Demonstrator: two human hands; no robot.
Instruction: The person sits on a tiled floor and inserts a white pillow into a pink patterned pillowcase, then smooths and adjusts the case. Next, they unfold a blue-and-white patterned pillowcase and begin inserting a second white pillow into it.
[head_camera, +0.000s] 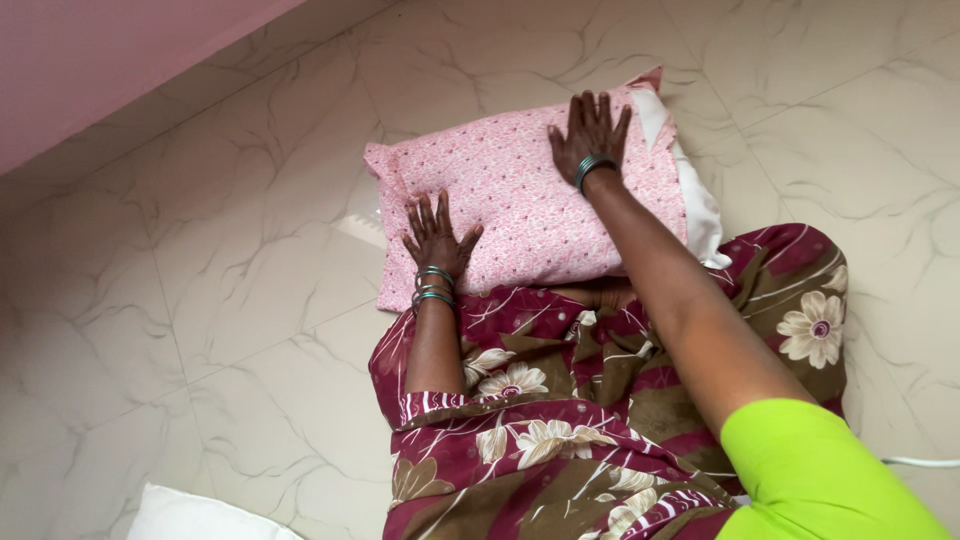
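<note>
We look down on a pale marbled tile floor (200, 330), with a pink wall (110, 60) running along its far left edge. On the floor, just beyond our knees, lies the pillow (530, 205) in a pink patterned cover; it sits tilted, and at its far right end the white inner pillow (700, 205) shows out of the cover's open mouth. Below the pillow, toward us, spreads our maroon floral cloth (560, 430), its upper edge touching the pillow's near side. A bright green sleeve (810, 470) covers our right upper arm, well below the pillow. A second white cushion corner (190, 515) peeks in far below and left of the pillow.

Our right hand (590, 135) lies flat on the pillow's upper right part, fingers (578, 108) straight and spread, gripping nothing, only pressing the cover. Our left hand (437, 240) rests flat on the pillow's lower left part, fingers (425, 212) stretched and slightly fanned, likewise holding nothing. Bluish-green bangles (433, 285) ring the left wrist at the pillow's near edge.
</note>
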